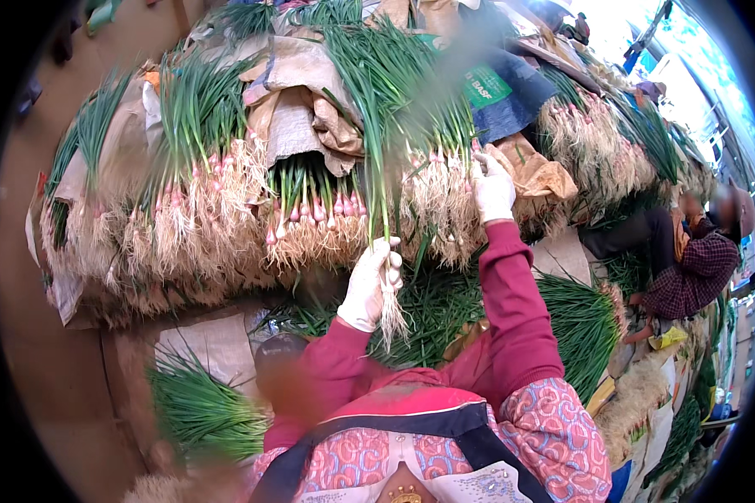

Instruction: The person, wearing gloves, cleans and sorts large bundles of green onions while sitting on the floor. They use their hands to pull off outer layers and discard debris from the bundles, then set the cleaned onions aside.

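Observation:
My left hand [370,286], in a white glove, is closed around the lower stems of a few spring onions [387,283]. Their pale roots hang below my fingers, and their long green leaves reach up over the pile. To the upper right, my right hand [493,185], gloved too, touches the right edge of a bunch of spring onions [440,182] with thin pale roots. Its fingertips are near the pink bulbs; whether they grip one I cannot tell. Between my hands and to the left, more onions with pink bulbs [318,210] lie under a woven sack [299,126].
Cut green leaves [434,320] cover the ground before me. Leafy bundles lie at lower left [207,409] and right [572,327]. A brown sack [528,170] lies right of my right hand. Another person [692,270] sits at the far right.

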Tool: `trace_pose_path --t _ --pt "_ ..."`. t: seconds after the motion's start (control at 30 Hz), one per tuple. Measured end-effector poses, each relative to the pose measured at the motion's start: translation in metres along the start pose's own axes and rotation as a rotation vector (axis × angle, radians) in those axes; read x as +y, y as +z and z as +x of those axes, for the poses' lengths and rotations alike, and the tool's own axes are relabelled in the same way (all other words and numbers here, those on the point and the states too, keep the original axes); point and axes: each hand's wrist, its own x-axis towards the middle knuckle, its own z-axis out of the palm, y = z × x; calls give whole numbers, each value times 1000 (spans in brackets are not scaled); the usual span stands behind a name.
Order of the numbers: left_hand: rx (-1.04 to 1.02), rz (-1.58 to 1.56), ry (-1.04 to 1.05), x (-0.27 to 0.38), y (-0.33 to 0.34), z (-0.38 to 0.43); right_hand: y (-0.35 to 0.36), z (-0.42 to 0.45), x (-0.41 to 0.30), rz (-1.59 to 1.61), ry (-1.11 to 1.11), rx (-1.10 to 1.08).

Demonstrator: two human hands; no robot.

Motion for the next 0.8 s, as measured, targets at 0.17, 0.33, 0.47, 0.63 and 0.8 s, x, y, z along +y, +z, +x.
trace_pose_path --t 0.17,0.33,0.47,0.63,0.8 --pt "-45 -30 -32 4 5 1 13 22 8 -455 -1 -110" --pt "-59 1 -48 -1 -1 6 16 19 1 60 60 -216" --pt "-40 8 -31 0 -1 8 -4 -20 -22 610 49 -275" --pt "-20 60 19 0 -5 8 -23 -65 -45 719 87 -307" --pt "5 182 67 -8 2 13 9 -120 -37 688 85 -581"
